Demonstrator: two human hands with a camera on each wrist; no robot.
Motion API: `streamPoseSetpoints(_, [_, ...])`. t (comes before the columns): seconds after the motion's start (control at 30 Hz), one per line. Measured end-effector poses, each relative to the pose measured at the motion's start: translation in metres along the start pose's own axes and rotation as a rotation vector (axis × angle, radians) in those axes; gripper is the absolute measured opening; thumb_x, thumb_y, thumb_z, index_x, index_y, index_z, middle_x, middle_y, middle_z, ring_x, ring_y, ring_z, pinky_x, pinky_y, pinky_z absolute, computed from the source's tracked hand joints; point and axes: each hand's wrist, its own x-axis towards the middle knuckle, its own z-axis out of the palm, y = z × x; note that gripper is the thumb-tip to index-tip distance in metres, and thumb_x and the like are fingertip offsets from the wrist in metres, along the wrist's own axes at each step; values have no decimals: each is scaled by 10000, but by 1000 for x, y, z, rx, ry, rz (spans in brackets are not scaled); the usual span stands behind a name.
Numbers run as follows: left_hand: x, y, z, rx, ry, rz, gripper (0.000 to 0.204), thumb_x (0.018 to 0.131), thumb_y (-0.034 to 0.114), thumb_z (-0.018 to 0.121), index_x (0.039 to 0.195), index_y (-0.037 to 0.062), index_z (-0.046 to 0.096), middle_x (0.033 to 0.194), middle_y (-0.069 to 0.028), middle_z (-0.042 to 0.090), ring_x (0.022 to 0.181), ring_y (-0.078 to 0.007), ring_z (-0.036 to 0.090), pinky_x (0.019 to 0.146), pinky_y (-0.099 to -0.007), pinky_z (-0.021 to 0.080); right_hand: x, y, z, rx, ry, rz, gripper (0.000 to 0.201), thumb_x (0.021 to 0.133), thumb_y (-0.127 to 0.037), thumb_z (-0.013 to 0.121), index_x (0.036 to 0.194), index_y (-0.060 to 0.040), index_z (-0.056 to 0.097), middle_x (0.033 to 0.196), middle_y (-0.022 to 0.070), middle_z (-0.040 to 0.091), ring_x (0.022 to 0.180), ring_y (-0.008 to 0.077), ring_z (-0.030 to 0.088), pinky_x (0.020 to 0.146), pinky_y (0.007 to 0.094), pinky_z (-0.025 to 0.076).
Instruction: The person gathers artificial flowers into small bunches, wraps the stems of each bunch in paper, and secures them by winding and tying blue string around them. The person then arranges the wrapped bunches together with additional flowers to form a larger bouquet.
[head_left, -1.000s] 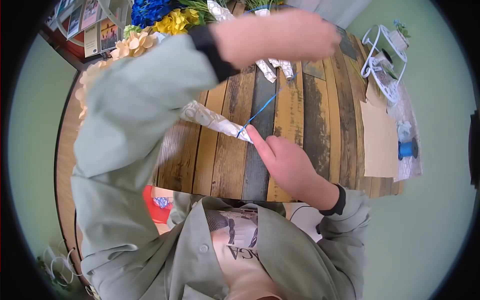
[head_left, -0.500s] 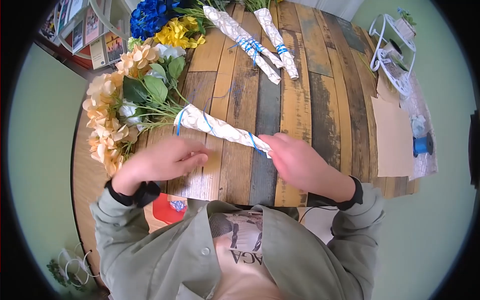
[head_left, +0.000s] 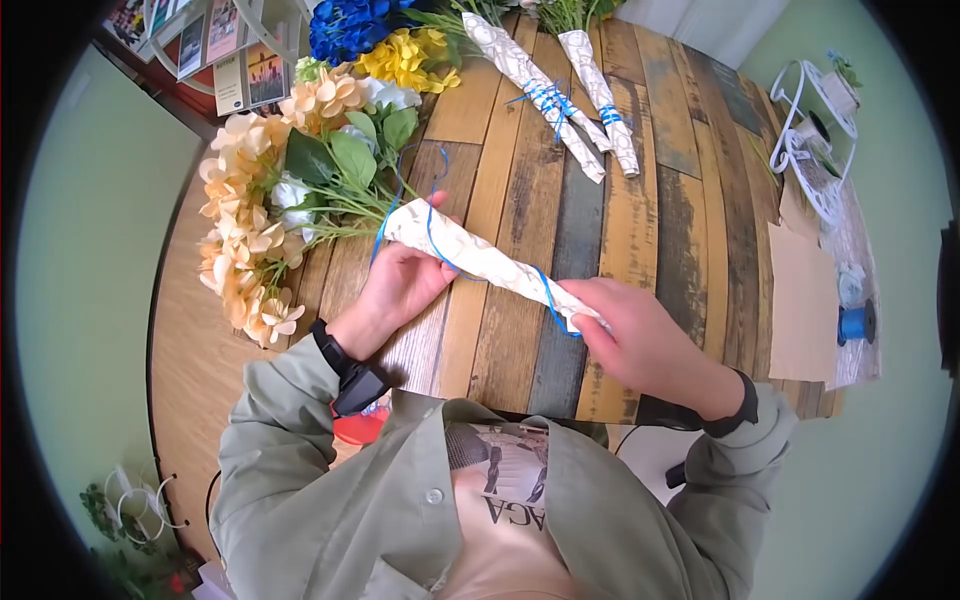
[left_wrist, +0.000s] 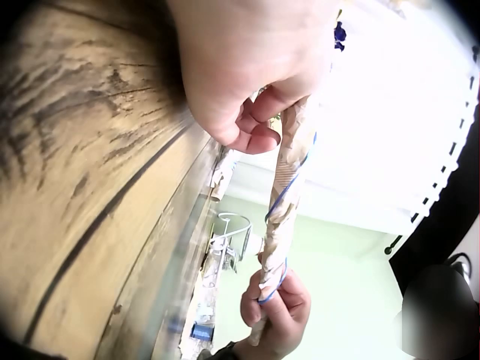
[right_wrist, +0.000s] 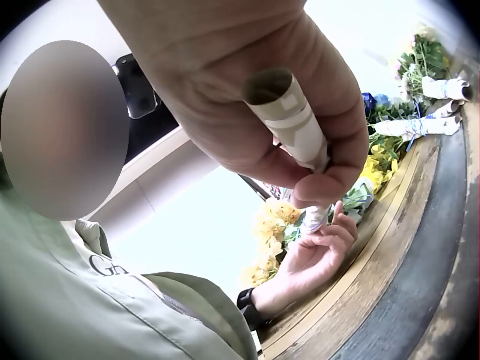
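A bouquet of peach and white flowers (head_left: 235,225) has its stems rolled in white patterned paper (head_left: 470,252), with blue ribbon (head_left: 433,235) wound loosely around it. My left hand (head_left: 400,285) holds the wide end from below, fingertips showing past its far side. The narrow end is pinched in my right hand (head_left: 650,340). In the left wrist view, the left hand (left_wrist: 255,67) has curled fingers at the paper roll (left_wrist: 283,202), and the ribbon spirals along it. The right wrist view shows the right hand (right_wrist: 255,97) gripping the roll's open end (right_wrist: 289,116).
Two other wrapped bouquets (head_left: 540,90) (head_left: 600,95) lie at the back of the wooden table (head_left: 500,370), beside blue flowers (head_left: 350,30) and yellow ones (head_left: 410,60). To the right are brown paper (head_left: 800,300), a blue ribbon spool (head_left: 856,322) and a white metal stand (head_left: 815,140).
My left hand swung back over the table from high on the right, then moved from beside the bouquet to under its wide end. The right hand changed from pressing the narrow end to pinching it.
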Motion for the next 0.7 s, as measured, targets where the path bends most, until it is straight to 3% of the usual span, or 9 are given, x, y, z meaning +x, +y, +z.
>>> streamPoseSetpoints(0.03, [-2, 0, -4, -63, -111, -15, 609, 822, 84, 578, 1383, 146, 348, 1211, -104, 548, 1124, -254, 523, 949, -402, 411, 0, 1, 1, 24, 4, 19, 259, 863, -9, 451, 1113, 35, 500, 892, 200, 562, 848, 384, 527, 720, 445, 422])
streamPoseSetpoints(0.13, [-14, 3, 20, -60, -76, -31, 601, 805, 165, 614, 1353, 126, 370, 1215, -117, 536, 1147, -267, 505, 1001, -436, 369, 1, 1, 0, 30, 6, 14, 254, 868, -14, 451, 1111, 39, 502, 881, 200, 565, 846, 385, 531, 710, 439, 426])
streamPoseSetpoints(0.17, [-15, 2, 37, -74, 82, -8, 441, 841, 188, 598, 1255, 106, 471, 1139, -98, 581, 1046, -232, 558, 925, -411, 426, 2, 1, 1, 35, 4, 14, 254, 868, -14, 451, 1111, 39, 502, 881, 200, 565, 846, 385, 531, 710, 439, 426])
streamPoseSetpoints(0.3, [-1, -8, 36, -86, 370, 94, 214, 874, 271, 598, 962, 77, 588, 886, -29, 625, 835, -160, 604, 772, -334, 488, -1, 1, 10, -12, -45, 20, 282, 865, -15, 466, 1141, 39, 483, 913, 206, 555, 831, 392, 533, 701, 442, 428])
streamPoseSetpoints(0.4, [1, -9, 46, -23, 416, 50, 219, 865, 241, 607, 1010, 80, 575, 885, -39, 604, 783, -155, 584, 734, -316, 487, -6, -5, 16, -53, -67, 1, 323, 857, -13, 482, 1174, 40, 449, 917, 208, 534, 814, 398, 527, 688, 453, 422])
streamPoseSetpoints(0.43, [3, -10, 57, -15, 536, 104, 232, 852, 217, 622, 1033, 84, 561, 895, -47, 592, 745, -148, 565, 692, -299, 484, -6, -7, 15, -45, -66, 1, 327, 855, -12, 483, 1176, 40, 445, 907, 207, 530, 809, 398, 525, 683, 455, 420])
streamPoseSetpoints(0.57, [5, -11, 54, 35, 456, 145, 256, 830, 181, 644, 1049, 88, 550, 933, -54, 590, 757, -156, 567, 692, -303, 484, -7, -7, 15, -9, -46, -14, 308, 850, -6, 486, 1154, 35, 462, 906, 208, 531, 806, 400, 528, 678, 454, 419])
streamPoseSetpoints(0.67, [4, -11, 43, 27, 437, 66, 250, 870, 274, 601, 1028, 86, 555, 887, -57, 594, 756, -166, 561, 683, -291, 469, -4, -3, 9, 34, -56, 19, 285, 842, -2, 491, 1125, 28, 485, 915, 210, 536, 814, 399, 533, 678, 447, 420])
streamPoseSetpoints(0.7, [0, -11, 41, -2, 283, -46, 285, 889, 337, 558, 1020, 84, 554, 859, -59, 595, 754, -174, 558, 674, -290, 461, -3, 0, 9, 34, -54, 24, 285, 842, -2, 491, 1125, 28, 485, 915, 210, 536, 814, 399, 533, 678, 447, 420])
